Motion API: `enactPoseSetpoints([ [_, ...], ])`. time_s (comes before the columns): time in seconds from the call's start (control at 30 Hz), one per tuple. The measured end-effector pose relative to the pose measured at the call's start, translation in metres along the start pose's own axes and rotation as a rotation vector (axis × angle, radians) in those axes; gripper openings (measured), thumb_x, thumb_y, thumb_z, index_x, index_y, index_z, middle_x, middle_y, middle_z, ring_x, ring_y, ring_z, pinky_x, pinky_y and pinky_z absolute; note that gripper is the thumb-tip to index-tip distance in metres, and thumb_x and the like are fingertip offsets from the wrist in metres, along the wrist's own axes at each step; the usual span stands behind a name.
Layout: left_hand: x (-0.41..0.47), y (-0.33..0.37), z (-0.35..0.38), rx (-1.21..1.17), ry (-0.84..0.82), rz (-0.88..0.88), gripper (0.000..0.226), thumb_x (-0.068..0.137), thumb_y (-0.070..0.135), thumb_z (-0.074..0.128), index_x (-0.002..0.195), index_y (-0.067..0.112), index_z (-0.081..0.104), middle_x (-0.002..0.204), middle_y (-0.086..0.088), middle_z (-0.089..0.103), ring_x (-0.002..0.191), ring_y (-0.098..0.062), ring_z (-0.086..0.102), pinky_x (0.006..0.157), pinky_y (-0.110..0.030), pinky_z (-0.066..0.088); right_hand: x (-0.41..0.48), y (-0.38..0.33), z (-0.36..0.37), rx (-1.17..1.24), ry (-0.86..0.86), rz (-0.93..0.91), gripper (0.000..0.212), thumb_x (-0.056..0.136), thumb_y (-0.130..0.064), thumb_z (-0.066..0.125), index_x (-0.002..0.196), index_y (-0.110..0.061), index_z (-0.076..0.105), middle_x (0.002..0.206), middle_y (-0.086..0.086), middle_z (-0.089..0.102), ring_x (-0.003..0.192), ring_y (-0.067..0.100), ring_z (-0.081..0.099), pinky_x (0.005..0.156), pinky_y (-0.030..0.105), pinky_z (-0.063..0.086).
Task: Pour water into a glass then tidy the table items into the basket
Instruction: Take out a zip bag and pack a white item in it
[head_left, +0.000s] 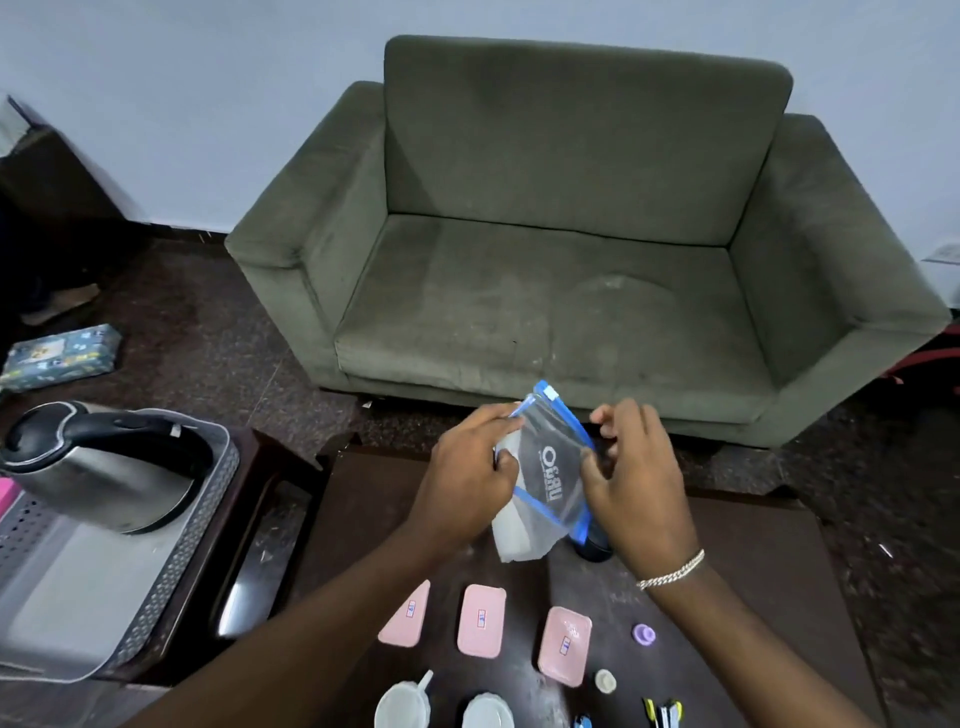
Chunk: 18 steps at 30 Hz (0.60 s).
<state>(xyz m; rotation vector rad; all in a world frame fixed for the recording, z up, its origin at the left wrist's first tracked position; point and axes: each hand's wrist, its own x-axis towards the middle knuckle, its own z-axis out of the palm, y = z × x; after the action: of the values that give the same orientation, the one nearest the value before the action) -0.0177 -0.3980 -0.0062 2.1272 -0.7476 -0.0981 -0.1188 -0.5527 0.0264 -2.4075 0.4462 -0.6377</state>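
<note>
Both hands hold a clear zip bag (551, 478) with blue edges and white print above the dark table (753, 571). White folded stuff shows inside its lower left. My left hand (470, 480) grips the bag's left side. My right hand (631, 480), with a bracelet on the wrist, pinches its right edge. A grey perforated basket (171, 566) stands at the left with a steel kettle (104, 467) in it. On the near table lie three pink lids (481, 619), a white cup (402, 706) and a white bowl (487, 713).
A dark round object (595, 550) sits on the table under the bag. A purple cap (643, 634), a beige cap (605, 680) and clips (662, 714) lie at the near right. A green sofa (571, 260) stands beyond the table. A patterned packet (60, 356) lies on the floor.
</note>
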Motion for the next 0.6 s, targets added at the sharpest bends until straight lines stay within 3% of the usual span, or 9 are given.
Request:
enactPoseSetpoints([
  [0.1, 0.000, 0.015, 0.005, 0.002, -0.051, 0.056, 0.047, 0.082, -0.003, 0.057, 0.125, 0.008, 0.073, 0.137, -0.002, 0.066, 0.124, -0.015, 0.063, 0.109, -0.029, 0.047, -0.007, -0.030, 0.006, -0.021, -0.061, -0.175, 0.017, 0.082, 0.001, 0.066, 0.093, -0.012, 0.064, 0.090, 0.003, 0.060, 0.080, 0.022, 0.058, 0.072, 0.033, 0.048],
  [0.2, -0.003, 0.022, 0.007, 0.017, -0.107, 0.066, 0.047, 0.088, -0.002, 0.057, 0.131, 0.010, 0.069, 0.144, 0.000, 0.061, 0.129, -0.016, 0.060, 0.108, -0.038, 0.048, -0.005, -0.043, 0.015, -0.093, -0.265, 0.108, 0.014, 0.086, -0.006, 0.057, 0.082, -0.013, 0.068, 0.081, 0.009, 0.069, 0.081, 0.031, 0.065, 0.069, 0.038, 0.049],
  [0.3, -0.012, 0.026, 0.008, 0.049, -0.127, 0.048, 0.054, 0.086, -0.004, 0.058, 0.138, 0.012, 0.064, 0.152, 0.004, 0.054, 0.134, -0.014, 0.055, 0.111, -0.036, 0.046, -0.003, -0.040, 0.018, -0.120, -0.365, 0.336, 0.011, 0.087, -0.012, 0.054, 0.083, -0.010, 0.064, 0.087, 0.017, 0.069, 0.093, 0.038, 0.061, 0.071, 0.036, 0.045],
  [0.43, -0.022, 0.030, 0.008, 0.028, -0.178, 0.105, 0.060, 0.084, 0.001, 0.052, 0.140, 0.017, 0.061, 0.155, 0.011, 0.049, 0.137, -0.007, 0.051, 0.111, -0.029, 0.044, 0.001, -0.022, 0.027, 0.079, -0.516, 0.592, 0.016, 0.086, -0.007, 0.057, 0.070, -0.009, 0.055, 0.071, 0.009, 0.058, 0.076, 0.029, 0.053, 0.060, 0.030, 0.038],
  [0.53, -0.028, 0.030, 0.007, 0.021, -0.217, 0.138, 0.065, 0.082, -0.001, 0.050, 0.144, 0.018, 0.058, 0.157, 0.012, 0.046, 0.140, -0.004, 0.047, 0.114, -0.028, 0.042, 0.003, -0.005, 0.036, 0.043, -0.515, 0.635, 0.016, 0.087, -0.016, 0.066, 0.080, -0.002, 0.066, 0.079, 0.014, 0.069, 0.074, 0.027, 0.062, 0.065, 0.032, 0.045],
  [0.6, -0.030, 0.032, 0.009, 0.012, -0.233, 0.158, 0.066, 0.081, 0.001, 0.049, 0.144, 0.020, 0.057, 0.158, 0.014, 0.044, 0.139, -0.001, 0.046, 0.114, -0.025, 0.041, 0.002, 0.003, 0.041, -0.047, -0.517, 0.608, 0.019, 0.088, -0.022, 0.066, 0.077, -0.007, 0.065, 0.079, 0.011, 0.070, 0.073, 0.025, 0.062, 0.062, 0.031, 0.044],
])
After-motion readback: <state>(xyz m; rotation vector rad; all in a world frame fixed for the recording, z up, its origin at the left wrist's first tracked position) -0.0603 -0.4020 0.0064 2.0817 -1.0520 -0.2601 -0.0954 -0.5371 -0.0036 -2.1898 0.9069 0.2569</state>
